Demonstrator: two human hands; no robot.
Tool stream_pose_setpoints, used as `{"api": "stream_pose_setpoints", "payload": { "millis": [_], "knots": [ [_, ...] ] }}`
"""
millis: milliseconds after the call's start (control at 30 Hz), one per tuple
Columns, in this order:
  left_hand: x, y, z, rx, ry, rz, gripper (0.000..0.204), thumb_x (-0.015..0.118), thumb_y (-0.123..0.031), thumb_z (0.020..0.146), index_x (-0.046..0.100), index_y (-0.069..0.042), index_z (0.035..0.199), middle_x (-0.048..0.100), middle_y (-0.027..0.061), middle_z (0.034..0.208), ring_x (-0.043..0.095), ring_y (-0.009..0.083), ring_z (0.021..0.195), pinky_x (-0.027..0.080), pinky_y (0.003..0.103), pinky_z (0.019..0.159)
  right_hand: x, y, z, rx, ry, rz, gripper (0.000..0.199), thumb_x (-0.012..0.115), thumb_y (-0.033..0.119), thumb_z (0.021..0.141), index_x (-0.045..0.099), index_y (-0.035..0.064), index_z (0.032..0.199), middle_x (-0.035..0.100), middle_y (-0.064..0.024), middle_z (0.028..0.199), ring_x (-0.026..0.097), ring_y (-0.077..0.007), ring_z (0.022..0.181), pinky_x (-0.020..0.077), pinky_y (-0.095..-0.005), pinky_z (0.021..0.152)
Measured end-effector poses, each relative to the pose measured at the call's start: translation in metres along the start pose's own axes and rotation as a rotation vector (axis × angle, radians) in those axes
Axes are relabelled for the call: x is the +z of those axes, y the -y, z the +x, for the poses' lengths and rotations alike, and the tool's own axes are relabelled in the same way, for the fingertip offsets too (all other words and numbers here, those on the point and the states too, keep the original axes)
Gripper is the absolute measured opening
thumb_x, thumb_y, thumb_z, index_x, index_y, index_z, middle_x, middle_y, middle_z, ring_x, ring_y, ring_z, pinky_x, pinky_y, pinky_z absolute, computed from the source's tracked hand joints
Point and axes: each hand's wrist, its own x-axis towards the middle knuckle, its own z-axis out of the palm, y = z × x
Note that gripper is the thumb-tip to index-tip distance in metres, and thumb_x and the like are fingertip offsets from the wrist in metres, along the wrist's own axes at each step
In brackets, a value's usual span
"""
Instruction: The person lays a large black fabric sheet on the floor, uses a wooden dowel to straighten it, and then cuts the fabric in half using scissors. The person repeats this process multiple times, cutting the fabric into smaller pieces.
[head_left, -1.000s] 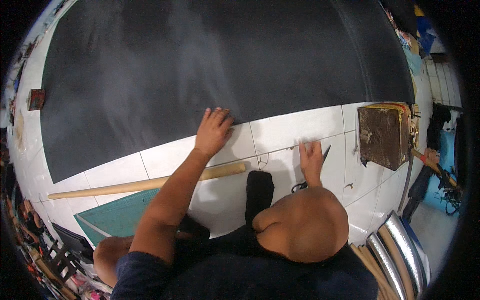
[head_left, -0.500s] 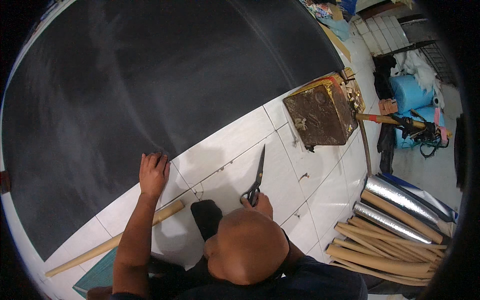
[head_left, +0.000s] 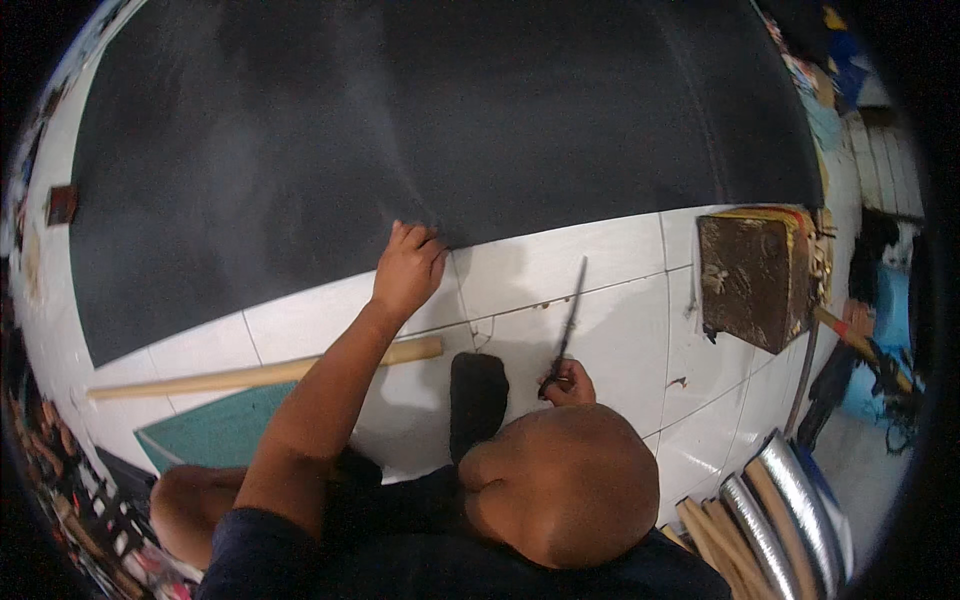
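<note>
A large black sheet (head_left: 560, 130) covers the far part of the white tiled floor. At its near edge is my left hand (head_left: 410, 268), its bent fingers closed on the sheet's border. Lower and to the right, my right hand (head_left: 570, 383) grips the handles of long black scissors (head_left: 572, 315). Their blades point away from me, short of the sheet's edge, and look nearly edge-on. How the fingers sit in the handle loops is partly hidden.
On the floor to the left lie a tan tube (head_left: 250, 376) and a green piece (head_left: 215, 430). A worn brown block (head_left: 745, 275) stands right of the scissors. Silver and cardboard rolls (head_left: 770, 510) lie lower right; a small dark red block (head_left: 62, 204) is far left.
The whole view has turned, shifting the sheet and block to the right. My left hand remains at the sheet's edge. The scissors, still in my right hand, now look narrower, turned more on edge.
</note>
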Motion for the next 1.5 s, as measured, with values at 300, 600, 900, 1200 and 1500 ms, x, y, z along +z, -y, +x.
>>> {"api": "stream_pose_setpoints", "payload": {
  "millis": [300,600,900,1200,1500],
  "knots": [
    [0.003,0.002,-0.004,-0.052,-0.066,-0.068,0.011,0.066,-0.008,0.081,0.068,-0.004,0.091,0.058,0.01,0.094,0.056,0.0308,0.1,0.036,0.054,0.108,0.064,0.026,0.006,0.053,0.339,0.153,0.031,0.067,0.034,0.092,0.057,0.0043,0.091,0.055,-0.0009,0.07,0.052,-0.0107,0.06,0.0435,-0.0286,0.055],
    [-0.002,0.001,-0.008,-0.088,-0.004,-0.132,0.018,0.067,-0.007,0.08,0.064,-0.004,0.098,0.056,0.0129,0.098,0.056,0.0359,0.101,0.029,0.059,0.112,0.084,0.083,0.019,-0.167,0.379,0.212,0.034,0.059,0.039,0.096,0.053,0.0062,0.092,0.053,-0.0016,0.068,0.051,-0.0124,0.06,0.0406,-0.0275,0.055],
    [0.006,0.007,-0.011,-0.065,-0.046,-0.145,0.018,0.066,-0.003,0.079,0.062,-0.005,0.096,0.055,0.0125,0.092,0.056,0.0356,0.097,0.025,0.061,0.112,0.097,0.089,0.028,-0.12,0.34,-0.087,0.042,0.064,0.043,0.091,0.057,0.0011,0.093,0.064,-0.0154,0.083,0.062,-0.0278,0.08,0.0475,-0.04,0.075],
    [0.007,0.004,-0.009,-0.079,-0.057,-0.129,0.011,0.068,-0.003,0.077,0.064,-0.003,0.087,0.056,0.0118,0.087,0.057,0.034,0.091,0.027,0.061,0.111,0.108,0.085,0.033,-0.159,0.299,-0.067,0.044,0.064,0.043,0.091,0.059,-0.0001,0.093,0.065,-0.0201,0.082,0.064,-0.0345,0.08,0.0481,-0.0421,0.076],
    [0.006,0.002,-0.009,-0.087,-0.068,-0.152,0.006,0.067,-0.002,0.078,0.065,-0.004,0.084,0.056,0.0098,0.086,0.058,0.0304,0.091,0.029,0.057,0.112,0.117,0.073,0.038,-0.153,0.239,-0.048,0.041,0.065,0.04,0.091,0.059,-0.0007,0.085,0.062,-0.0216,0.077,0.062,-0.0364,0.075,0.0464,-0.0448,0.069]
  ]
}}
